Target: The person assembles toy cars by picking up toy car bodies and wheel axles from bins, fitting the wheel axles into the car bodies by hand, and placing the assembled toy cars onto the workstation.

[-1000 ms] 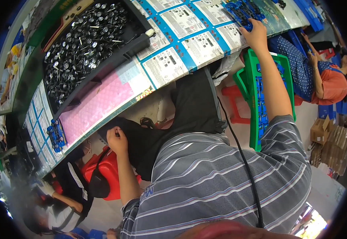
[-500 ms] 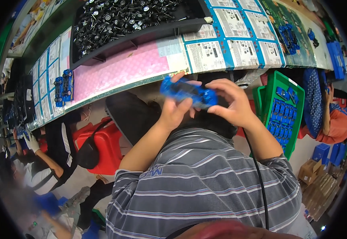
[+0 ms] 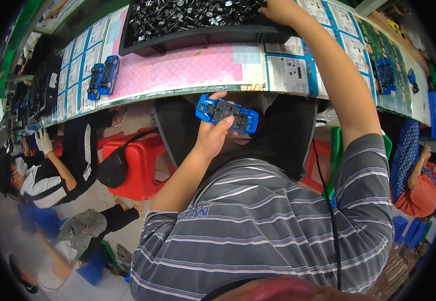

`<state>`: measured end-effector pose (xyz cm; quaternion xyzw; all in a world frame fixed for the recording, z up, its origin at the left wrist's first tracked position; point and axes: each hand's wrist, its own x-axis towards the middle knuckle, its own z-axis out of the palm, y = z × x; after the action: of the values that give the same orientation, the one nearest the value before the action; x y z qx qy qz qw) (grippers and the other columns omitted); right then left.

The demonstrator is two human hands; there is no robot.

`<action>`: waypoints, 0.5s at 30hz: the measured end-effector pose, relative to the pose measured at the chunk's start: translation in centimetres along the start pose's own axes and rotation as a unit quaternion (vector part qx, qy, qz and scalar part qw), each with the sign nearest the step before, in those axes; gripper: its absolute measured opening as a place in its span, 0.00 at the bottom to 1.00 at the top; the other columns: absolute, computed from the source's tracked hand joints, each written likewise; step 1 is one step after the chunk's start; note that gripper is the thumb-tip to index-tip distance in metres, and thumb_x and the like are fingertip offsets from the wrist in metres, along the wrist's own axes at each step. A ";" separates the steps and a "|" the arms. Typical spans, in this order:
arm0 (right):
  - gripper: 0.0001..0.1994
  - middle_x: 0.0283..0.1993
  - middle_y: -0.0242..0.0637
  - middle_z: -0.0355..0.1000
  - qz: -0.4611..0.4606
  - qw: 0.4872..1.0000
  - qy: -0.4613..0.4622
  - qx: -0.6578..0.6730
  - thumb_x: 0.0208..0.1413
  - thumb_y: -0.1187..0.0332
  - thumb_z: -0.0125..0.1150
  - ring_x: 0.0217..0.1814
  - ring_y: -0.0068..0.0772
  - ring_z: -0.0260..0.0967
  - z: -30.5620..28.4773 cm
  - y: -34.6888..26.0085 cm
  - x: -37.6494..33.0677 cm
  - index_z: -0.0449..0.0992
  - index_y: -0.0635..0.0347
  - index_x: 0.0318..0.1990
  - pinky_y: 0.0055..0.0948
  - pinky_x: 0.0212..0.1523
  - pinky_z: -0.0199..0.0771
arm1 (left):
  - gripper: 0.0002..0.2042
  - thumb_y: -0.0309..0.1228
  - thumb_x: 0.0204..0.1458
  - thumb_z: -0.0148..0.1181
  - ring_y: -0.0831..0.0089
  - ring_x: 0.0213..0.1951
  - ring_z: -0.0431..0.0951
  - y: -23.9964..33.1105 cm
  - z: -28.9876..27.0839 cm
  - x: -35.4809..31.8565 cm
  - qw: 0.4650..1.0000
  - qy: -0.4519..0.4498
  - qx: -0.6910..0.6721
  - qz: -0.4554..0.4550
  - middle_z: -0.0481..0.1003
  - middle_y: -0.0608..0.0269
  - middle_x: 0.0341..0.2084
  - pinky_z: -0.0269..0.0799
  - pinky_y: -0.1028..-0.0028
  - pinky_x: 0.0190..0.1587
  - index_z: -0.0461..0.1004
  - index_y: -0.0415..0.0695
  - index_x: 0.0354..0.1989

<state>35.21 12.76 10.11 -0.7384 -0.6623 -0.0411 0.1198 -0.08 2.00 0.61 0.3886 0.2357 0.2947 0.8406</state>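
Observation:
My left hand (image 3: 211, 138) grips a blue toy car (image 3: 222, 108) over my lap, just off the table's front edge. The car lies upside down, its black underside facing up; I see no wheels on it. My left thumb presses on that underside. Stretched out far to the right, my right arm ends at the right end of a black tray (image 3: 203, 40). There my right hand (image 3: 279, 11) reaches in among the wheel-and-axle sets (image 3: 188, 19), and the picture's upper edge cuts off most of its fingers.
Two blue toy cars with wheels (image 3: 109, 75) sit on the table at left, others (image 3: 386, 75) at far right. Pink sheeting (image 3: 178, 72) covers the table before the tray. A green crate (image 3: 334, 150) is half hidden by my right arm. Red stools (image 3: 133, 165) and co-workers are nearby.
My right hand has let go of the toy car and moved up and forward to the black tray. The car stays in my left hand, its underside now plain to see. The view has shifted slightly.

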 end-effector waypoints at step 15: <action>0.10 0.34 0.56 0.77 -0.036 0.983 0.015 0.180 0.46 0.67 0.70 0.40 0.57 0.76 2.2 1.9 0.8 0.82 0.63 0.33 0.44 0.43 0.77 | 0.30 0.24 0.55 0.57 0.59 0.55 0.75 1.1 -1.1 0.5 0.996 -0.001 -0.005 0.094 0.71 0.42 0.53 0.74 0.59 0.58 0.54 0.40 0.66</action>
<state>36.97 13.89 7.92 -0.6799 -0.6830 0.0636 0.2593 -0.74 3.49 0.74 0.4050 0.1960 0.3736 0.8112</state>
